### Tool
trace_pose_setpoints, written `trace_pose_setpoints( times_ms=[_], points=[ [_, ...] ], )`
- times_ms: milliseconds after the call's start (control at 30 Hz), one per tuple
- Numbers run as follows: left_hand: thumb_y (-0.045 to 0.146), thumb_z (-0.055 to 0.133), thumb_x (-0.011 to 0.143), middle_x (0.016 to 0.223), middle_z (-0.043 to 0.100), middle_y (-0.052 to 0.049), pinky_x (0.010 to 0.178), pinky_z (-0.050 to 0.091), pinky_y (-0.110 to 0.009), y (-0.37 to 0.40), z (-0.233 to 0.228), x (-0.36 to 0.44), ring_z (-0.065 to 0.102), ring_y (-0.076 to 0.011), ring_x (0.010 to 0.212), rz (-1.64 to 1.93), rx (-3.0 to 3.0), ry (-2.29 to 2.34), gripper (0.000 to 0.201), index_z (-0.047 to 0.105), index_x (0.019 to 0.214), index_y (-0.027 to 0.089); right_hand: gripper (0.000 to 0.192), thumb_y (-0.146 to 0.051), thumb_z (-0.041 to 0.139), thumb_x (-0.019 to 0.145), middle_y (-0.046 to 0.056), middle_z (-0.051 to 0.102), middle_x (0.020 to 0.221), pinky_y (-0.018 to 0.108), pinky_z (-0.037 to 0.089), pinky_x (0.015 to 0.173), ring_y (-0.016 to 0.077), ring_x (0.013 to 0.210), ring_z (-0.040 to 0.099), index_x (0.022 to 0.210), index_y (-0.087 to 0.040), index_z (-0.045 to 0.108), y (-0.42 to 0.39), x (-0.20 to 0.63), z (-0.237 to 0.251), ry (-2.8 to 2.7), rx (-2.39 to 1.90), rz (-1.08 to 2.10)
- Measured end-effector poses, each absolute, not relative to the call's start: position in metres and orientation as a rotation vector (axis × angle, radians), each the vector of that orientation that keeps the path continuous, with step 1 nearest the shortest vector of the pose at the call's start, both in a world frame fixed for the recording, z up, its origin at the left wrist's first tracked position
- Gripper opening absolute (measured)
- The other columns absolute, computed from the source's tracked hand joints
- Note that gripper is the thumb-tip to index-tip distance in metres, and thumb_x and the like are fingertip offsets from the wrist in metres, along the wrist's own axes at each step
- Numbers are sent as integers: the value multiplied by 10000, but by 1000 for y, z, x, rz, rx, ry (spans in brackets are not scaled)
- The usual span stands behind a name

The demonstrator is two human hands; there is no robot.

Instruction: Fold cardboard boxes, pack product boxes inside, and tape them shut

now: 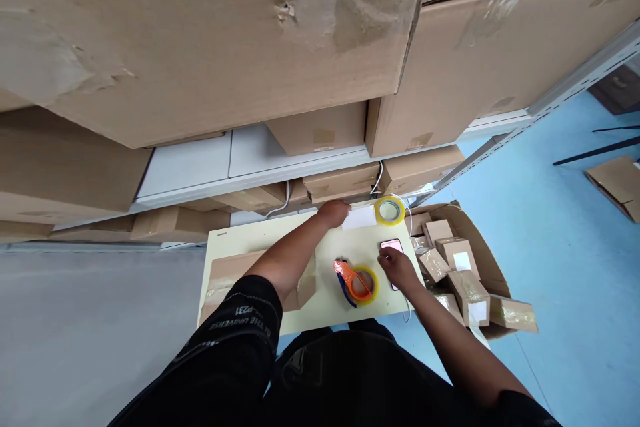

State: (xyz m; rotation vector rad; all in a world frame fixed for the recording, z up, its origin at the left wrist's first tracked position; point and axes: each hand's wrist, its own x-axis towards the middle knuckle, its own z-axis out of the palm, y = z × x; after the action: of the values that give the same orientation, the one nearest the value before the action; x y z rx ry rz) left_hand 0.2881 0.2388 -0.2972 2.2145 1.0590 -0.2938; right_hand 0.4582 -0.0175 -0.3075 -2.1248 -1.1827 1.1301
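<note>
My left hand (pixel 334 213) reaches to the far edge of the small cream table (pixel 295 227), its fingers closed at the left end of a white paper slip (pixel 359 217). My right hand (pixel 399 268) is curled over a phone (pixel 392 244) with a lit screen, covering its middle; nothing shows held in it. Between my arms lies an orange and blue tape dispenser (pixel 353 280) with a yellow-edged tape roll. Another yellow tape roll (pixel 390 211) rests right of the slip. A taped cardboard box (pixel 230 273) lies partly behind my left forearm.
A large open carton (pixel 487 253) with several small taped boxes (pixel 467 287) stands right of the table. Ahead, a white shelf (pixel 260 173) bears big cardboard boxes (pixel 225 33), one jutting close overhead. A white cable (pixel 411 217) runs by the table's right edge.
</note>
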Motion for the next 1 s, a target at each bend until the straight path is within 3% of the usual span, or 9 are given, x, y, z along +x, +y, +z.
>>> trace_pose_setpoints(
  times_ms=[100, 200, 300, 400, 533, 667, 767, 900, 1000],
  points=[
    [280, 686, 872, 1139, 774, -103, 1063, 472, -377, 232, -287, 289, 662, -309, 1191, -260, 2211, 1051, 104, 775, 870, 226, 210, -308, 566, 925, 52, 765, 1006, 338, 515, 808, 228, 872, 707, 1045, -239, 723, -2, 468, -311, -1260, -2209, 1012],
    [314, 694, 885, 1088, 788, -99, 1001, 503, -363, 222, -278, 292, 684, -300, 1139, -222, 2176, 1089, 123, 779, 888, 226, 287, -291, 574, 925, 96, 733, 1149, 359, 517, 879, 254, 1001, 689, 1173, -213, 695, 14, 467, -314, -1390, -2223, 837],
    [380, 672, 919, 930, 797, -72, 838, 546, -315, 215, -271, 298, 733, -241, 920, -211, 2103, 1129, 207, 776, 877, 206, 421, -354, 626, 924, 153, 677, 1255, 423, 498, 986, 322, 1163, 622, 1307, -181, 633, 28, 453, -314, -1578, -2150, 629],
    [406, 681, 920, 766, 770, -43, 673, 537, -271, 210, -267, 307, 710, -177, 670, -224, 1890, 1151, 249, 757, 857, 177, 523, -435, 673, 912, 177, 640, 1275, 457, 484, 998, 351, 1171, 582, 1354, -167, 593, 44, 434, -311, -1667, -2091, 523],
    [378, 722, 885, 737, 756, -50, 611, 518, -256, 208, -261, 316, 681, -156, 600, -193, 1681, 1163, 234, 729, 808, 157, 328, -405, 585, 979, 163, 676, 1137, 403, 472, 915, 315, 1046, 602, 1193, -168, 665, 64, 417, -306, -1636, -2142, 482],
    [516, 519, 1011, 805, 774, -83, 638, 535, -276, 211, -261, 314, 695, -169, 644, -135, 1686, 1158, 449, 740, 883, 146, 252, -247, 463, 1004, 127, 712, 954, 318, 415, 756, 231, 844, 614, 961, -170, 700, 78, 413, -302, -1577, -2185, 547],
    [460, 299, 1087, 949, 792, -101, 748, 555, -303, 215, -269, 308, 729, -202, 806, -147, 1959, 1133, 556, 755, 999, 156, 245, -267, 490, 977, 83, 711, 830, 291, 359, 664, 193, 737, 590, 853, -191, 687, 86, 421, -301, -1432, -2210, 641],
    [279, 586, 941, 1222, 742, -124, 972, 520, -368, 212, -289, 306, 659, -304, 1169, -261, 2208, 1051, 245, 771, 1079, 199, 251, -340, 531, 953, 73, 717, 760, 298, 350, 620, 207, 697, 607, 808, -207, 687, 91, 447, -307, -1133, -2339, 790],
    [212, 655, 875, 1330, 678, -161, 1080, 469, -420, 206, -304, 315, 574, -352, 1293, -328, 2304, 986, 361, 737, 1227, 192, 291, -391, 530, 942, 89, 713, 715, 306, 362, 589, 223, 669, 623, 765, -207, 671, 92, 474, -315, -1020, -2362, 821]
  ],
)
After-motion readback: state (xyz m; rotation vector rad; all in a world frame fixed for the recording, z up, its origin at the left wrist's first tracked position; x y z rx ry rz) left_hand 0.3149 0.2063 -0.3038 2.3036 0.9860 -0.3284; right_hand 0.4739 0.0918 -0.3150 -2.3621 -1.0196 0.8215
